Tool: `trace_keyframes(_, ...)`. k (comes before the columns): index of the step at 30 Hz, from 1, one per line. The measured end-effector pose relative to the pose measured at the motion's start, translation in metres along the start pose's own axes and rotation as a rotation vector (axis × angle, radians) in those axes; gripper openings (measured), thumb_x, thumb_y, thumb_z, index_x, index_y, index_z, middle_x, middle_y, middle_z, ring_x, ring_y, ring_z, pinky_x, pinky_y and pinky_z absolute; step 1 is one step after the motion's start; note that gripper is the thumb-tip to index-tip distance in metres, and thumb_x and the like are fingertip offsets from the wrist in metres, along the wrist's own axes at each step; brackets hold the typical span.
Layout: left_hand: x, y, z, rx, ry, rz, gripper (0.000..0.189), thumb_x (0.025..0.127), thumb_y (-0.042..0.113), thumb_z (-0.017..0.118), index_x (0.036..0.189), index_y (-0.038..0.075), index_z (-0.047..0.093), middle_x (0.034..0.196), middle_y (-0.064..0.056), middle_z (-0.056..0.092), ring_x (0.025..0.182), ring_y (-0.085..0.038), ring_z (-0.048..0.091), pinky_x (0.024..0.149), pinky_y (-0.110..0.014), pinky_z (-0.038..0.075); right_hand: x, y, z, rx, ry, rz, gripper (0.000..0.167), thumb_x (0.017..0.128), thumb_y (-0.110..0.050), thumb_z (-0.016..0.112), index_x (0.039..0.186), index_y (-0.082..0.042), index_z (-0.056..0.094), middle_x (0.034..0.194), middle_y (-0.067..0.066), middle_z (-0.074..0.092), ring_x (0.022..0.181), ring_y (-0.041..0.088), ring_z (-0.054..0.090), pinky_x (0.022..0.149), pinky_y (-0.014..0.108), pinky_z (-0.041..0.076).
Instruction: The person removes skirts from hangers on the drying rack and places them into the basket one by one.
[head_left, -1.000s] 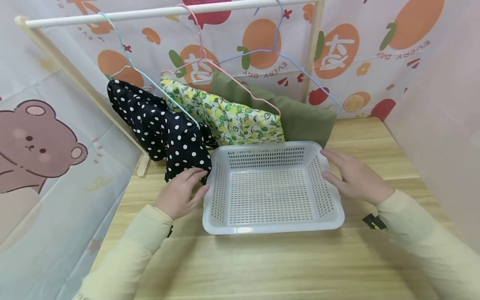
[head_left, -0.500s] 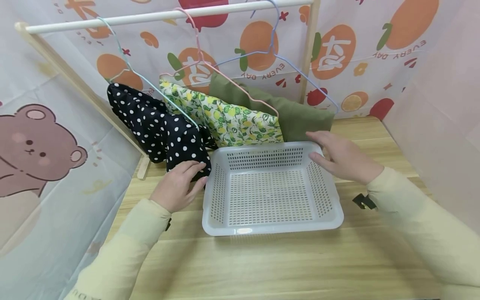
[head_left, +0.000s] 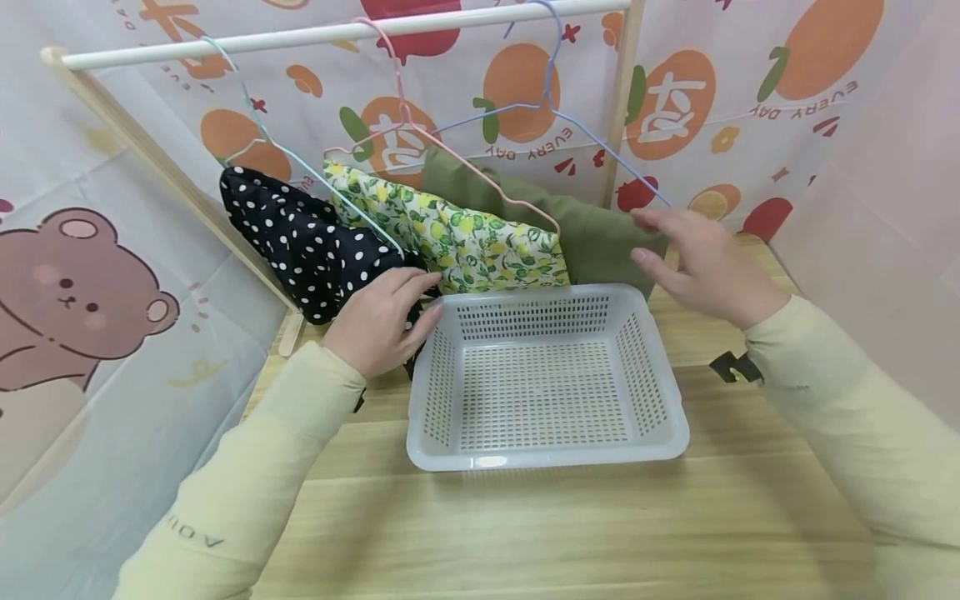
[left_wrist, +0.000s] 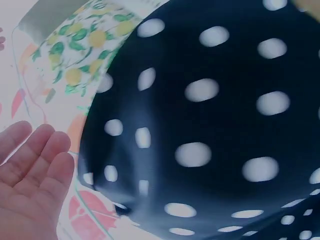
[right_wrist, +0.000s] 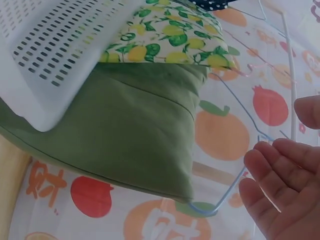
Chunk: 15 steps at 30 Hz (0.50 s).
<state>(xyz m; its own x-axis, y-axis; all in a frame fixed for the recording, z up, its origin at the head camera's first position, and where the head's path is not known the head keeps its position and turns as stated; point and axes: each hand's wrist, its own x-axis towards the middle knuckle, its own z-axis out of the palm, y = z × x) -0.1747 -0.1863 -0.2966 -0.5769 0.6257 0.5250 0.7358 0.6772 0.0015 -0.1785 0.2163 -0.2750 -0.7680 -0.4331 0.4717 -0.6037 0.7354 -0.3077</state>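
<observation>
My left hand is over the lower part of a black polka-dot cloth on a mint hanger. In the left wrist view its fingers look straight and hold nothing, beside the dotted cloth. My right hand reaches to the right end of an olive green cloth on a blue hanger. The right wrist view shows its fingers extended and apart from the green cloth. Between them hangs a lemon-print cloth on a pink hanger.
A white perforated basket sits on the wooden table, in front of the cloths. Above runs the white rod of a wooden rack, its left post slanting down. Printed sheets hang behind.
Both hands have moved away from the basket's sides toward the back, the left onto the dotted cloth, the right to the green cloth's end. The basket stays where it was.
</observation>
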Motion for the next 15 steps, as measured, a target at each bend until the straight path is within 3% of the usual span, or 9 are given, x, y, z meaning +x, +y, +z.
trace_keyframes(3,0.017,0.001,-0.004,0.002,0.007,0.002,0.042,0.095,0.03,0.058,0.124,0.0,0.06,0.116,-0.016,0.063,0.11,-0.031,0.058,0.093,-0.044,0.049,0.003,0.0,-0.005,-0.016,0.022,0.026,0.046,0.093,-0.021,0.063,0.134,-0.003,0.053,0.121,0.014,0.061,0.09,0.027,0.061,0.075,0.044,0.053)
trace_keyframes(5,0.029,0.001,-0.006,0.002,0.008,0.005,0.043,0.096,0.031,0.057,0.125,0.0,0.06,0.117,-0.016,0.063,0.111,-0.031,0.058,0.094,-0.044,0.049,0.006,0.002,-0.007,-0.023,0.031,0.042,0.045,0.094,-0.022,0.062,0.134,-0.004,0.053,0.12,0.013,0.062,0.089,0.027,0.061,0.075,0.044,0.053)
trace_keyframes(10,0.059,0.001,-0.011,0.0,-0.007,-0.012,0.044,0.097,0.032,0.054,0.127,0.0,0.058,0.119,-0.016,0.062,0.112,-0.031,0.057,0.097,-0.043,0.047,0.012,0.008,-0.011,-0.008,0.041,0.065,0.044,0.095,-0.023,0.059,0.134,-0.004,0.054,0.124,0.013,0.06,0.098,0.028,0.058,0.082,0.046,0.05)
trace_keyframes(15,0.091,0.004,-0.016,0.016,-0.023,-0.025,0.044,0.099,0.034,0.051,0.128,0.001,0.057,0.12,-0.015,0.062,0.113,-0.029,0.057,0.099,-0.041,0.046,0.018,0.014,-0.012,-0.017,0.068,0.075,0.043,0.095,-0.023,0.059,0.132,-0.003,0.055,0.116,0.013,0.062,0.096,0.028,0.058,0.075,0.042,0.05)
